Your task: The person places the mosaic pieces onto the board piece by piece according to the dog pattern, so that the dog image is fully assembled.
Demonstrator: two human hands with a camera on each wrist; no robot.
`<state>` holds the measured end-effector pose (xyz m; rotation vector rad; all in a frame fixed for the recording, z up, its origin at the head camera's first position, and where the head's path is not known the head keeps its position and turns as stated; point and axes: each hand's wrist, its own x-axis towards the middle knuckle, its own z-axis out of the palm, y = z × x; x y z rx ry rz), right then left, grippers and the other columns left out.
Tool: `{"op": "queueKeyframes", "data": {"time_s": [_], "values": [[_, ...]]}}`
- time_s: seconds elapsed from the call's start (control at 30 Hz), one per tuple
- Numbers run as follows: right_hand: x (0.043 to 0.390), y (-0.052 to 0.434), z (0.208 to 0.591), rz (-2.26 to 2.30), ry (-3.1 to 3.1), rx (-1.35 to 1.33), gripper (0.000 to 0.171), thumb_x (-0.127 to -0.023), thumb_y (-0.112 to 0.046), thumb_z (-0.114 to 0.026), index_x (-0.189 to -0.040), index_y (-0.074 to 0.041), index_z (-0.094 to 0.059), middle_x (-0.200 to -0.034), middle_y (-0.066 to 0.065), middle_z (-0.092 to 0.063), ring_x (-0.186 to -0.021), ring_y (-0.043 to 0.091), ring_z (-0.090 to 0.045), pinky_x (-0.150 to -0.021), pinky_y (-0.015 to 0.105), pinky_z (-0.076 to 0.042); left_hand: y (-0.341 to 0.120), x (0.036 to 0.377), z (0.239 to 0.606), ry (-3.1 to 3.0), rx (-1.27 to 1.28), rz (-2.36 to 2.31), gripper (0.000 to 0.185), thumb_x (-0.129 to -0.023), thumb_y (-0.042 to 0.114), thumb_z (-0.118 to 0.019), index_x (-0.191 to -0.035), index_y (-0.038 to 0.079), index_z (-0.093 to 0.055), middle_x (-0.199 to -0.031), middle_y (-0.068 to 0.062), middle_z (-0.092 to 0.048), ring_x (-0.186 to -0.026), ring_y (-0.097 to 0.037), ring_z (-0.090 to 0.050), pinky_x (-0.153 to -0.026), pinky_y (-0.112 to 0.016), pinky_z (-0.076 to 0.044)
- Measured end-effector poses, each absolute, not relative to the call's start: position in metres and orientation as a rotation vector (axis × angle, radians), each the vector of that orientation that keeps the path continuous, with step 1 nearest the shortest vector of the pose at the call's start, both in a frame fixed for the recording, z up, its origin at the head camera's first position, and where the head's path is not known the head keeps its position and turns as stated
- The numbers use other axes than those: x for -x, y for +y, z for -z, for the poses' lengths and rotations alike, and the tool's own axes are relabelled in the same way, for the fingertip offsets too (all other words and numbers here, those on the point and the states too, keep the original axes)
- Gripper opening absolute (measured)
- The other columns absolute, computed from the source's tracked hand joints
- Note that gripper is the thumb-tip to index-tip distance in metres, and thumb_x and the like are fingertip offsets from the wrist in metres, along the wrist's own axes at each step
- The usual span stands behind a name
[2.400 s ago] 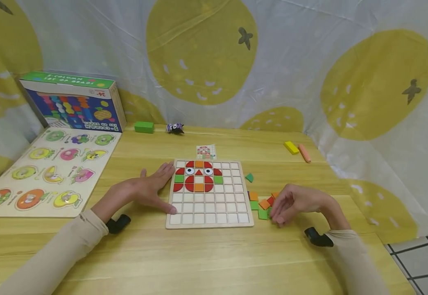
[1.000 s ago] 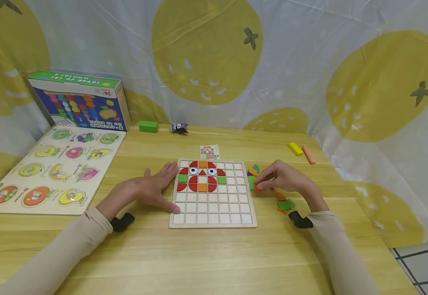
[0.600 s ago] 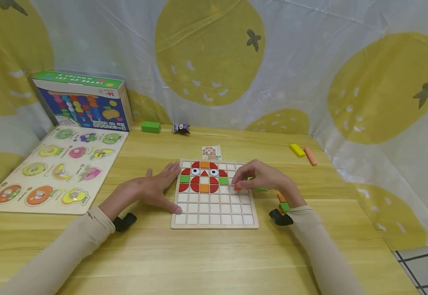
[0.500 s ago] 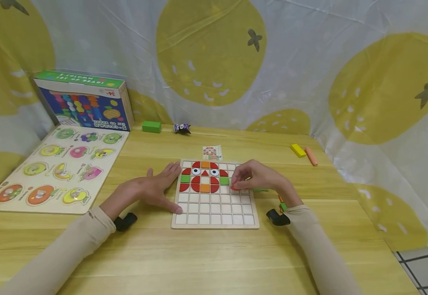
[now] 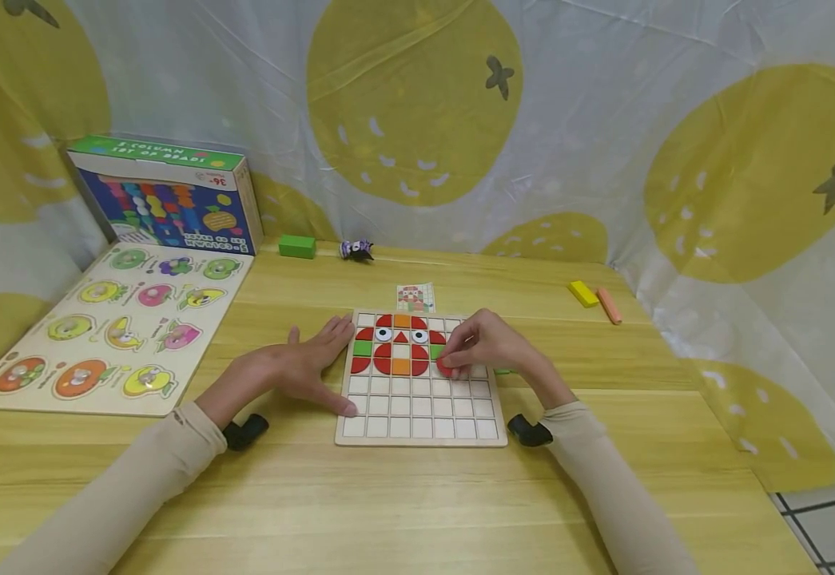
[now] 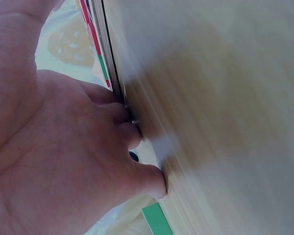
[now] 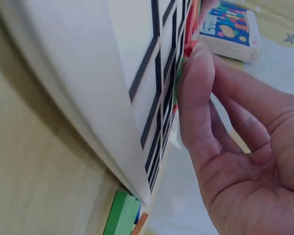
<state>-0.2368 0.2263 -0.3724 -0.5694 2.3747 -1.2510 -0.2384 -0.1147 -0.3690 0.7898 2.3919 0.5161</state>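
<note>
Red piece (image 5: 445,368), small, flat, rounded

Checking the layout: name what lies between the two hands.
In the head view, the grid board with its red, orange and green owl pattern lies between left hand and right hand.

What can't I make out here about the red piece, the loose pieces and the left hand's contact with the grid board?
- Red piece: head view, the right hand covers most of it, so its shape and seating are unclear; right wrist view shows only a sliver.
- Loose pieces right of the grid board: hidden behind the right hand, only a green edge shows.
- Left hand: left wrist view is blurred; its contact with the board is unclear.
- Pattern card: too small to read.
</note>
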Motion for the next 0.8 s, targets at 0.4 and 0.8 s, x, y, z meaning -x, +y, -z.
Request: {"op": "queueKeyframes", "data": {"time_s": [0.4,0.8], "values": [[0.234,0.217,0.373,1.209,2.462,0.553,0.003,-0.092,0.003,-0.083,-0.095,0.004,-0.083,-0.082,0.01,-0.08,-0.064,0.022,-0.075,-0.065,0.035,-0.065,-0.118,0.245,0.381,2.395,-0.822,-0.539,0.14,-0.082,0.07,-0.084,-0.172,0.0,-0.002,-0.18,-0.02,0.012,-0.165,-0.042,0.014,-0.119,-0.081,0.015],[0.231,0.212,0.372,1.059,2.589,0.638,0.007,-0.085,-0.002,-0.091,-0.089,-0.003,-0.085,-0.085,0.002,-0.076,-0.071,0.012,-0.071,-0.066,0.027,-0.06,-0.12,0.249,0.387,2.391,-0.828,-0.552,0.146,-0.076,0.078,-0.083,-0.173,0.004,-0.003,-0.181,-0.017,0.012,-0.166,-0.042,0.013,-0.116,-0.083,0.015]]}}
